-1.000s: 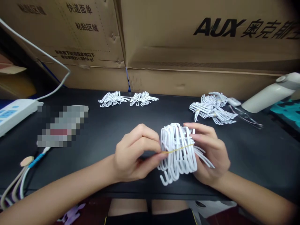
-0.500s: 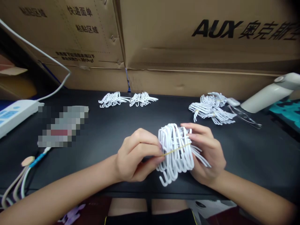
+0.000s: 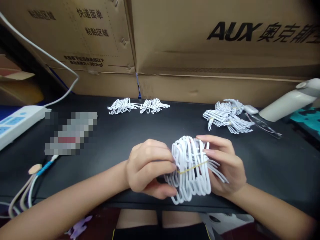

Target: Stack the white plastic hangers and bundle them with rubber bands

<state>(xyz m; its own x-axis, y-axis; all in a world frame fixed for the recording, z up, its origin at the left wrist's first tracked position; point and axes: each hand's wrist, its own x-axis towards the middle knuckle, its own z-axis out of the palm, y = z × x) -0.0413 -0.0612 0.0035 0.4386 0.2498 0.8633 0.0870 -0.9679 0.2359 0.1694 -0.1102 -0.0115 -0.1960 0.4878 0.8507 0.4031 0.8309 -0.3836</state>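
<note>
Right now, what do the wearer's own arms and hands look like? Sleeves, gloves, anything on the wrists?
Left hand and right hand are ungloved, five-fingered; no rings visible. Left forearm and right forearm are sleeveless as far as shown, with no watch, bracelet, cable or marking visible.

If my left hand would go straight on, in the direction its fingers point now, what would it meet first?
The left hand would meet the bundle of white hooks at once; it seems to touch its side. Beyond that looks to be the right hand, though depth is unclear.
</note>
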